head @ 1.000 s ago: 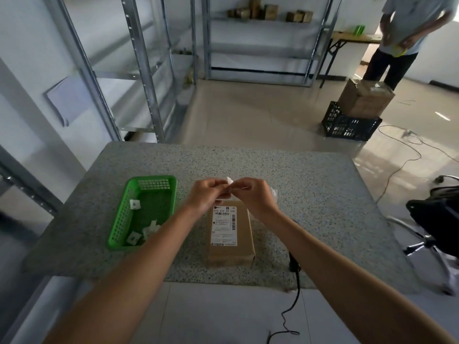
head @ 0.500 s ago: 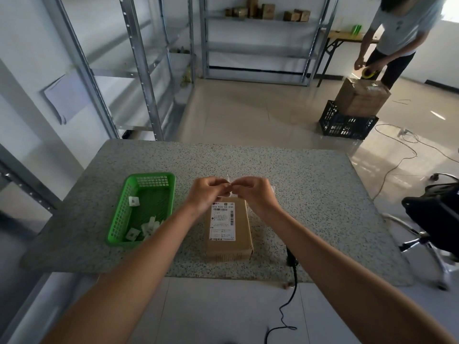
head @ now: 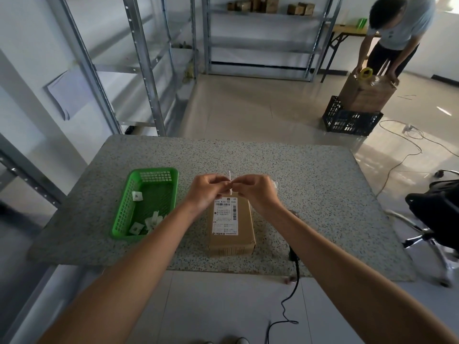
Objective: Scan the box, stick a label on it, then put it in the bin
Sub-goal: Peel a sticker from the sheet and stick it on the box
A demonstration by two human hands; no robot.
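A small brown cardboard box [head: 244, 229] lies flat on the speckled table [head: 310, 184], a white shipping slip with a barcode on its top. Just above the box's far end, my left hand [head: 207, 188] and my right hand [head: 253, 191] meet fingertip to fingertip. Both pinch a small white label [head: 230, 178], held upright between them, seen edge-on. Left of the box stands a green plastic basket [head: 129, 207] with several small white labels in it.
A black cable [head: 294, 276] hangs over the table's near edge on the right. Metal shelving stands at left and behind. A black office chair [head: 437, 214] sits to the right. Far right, a person bends over a cardboard box on a black crate [head: 351, 119].
My hands stay together over the box, still working the label, which now stands more upright. The person at the back has bent lower over the far box.
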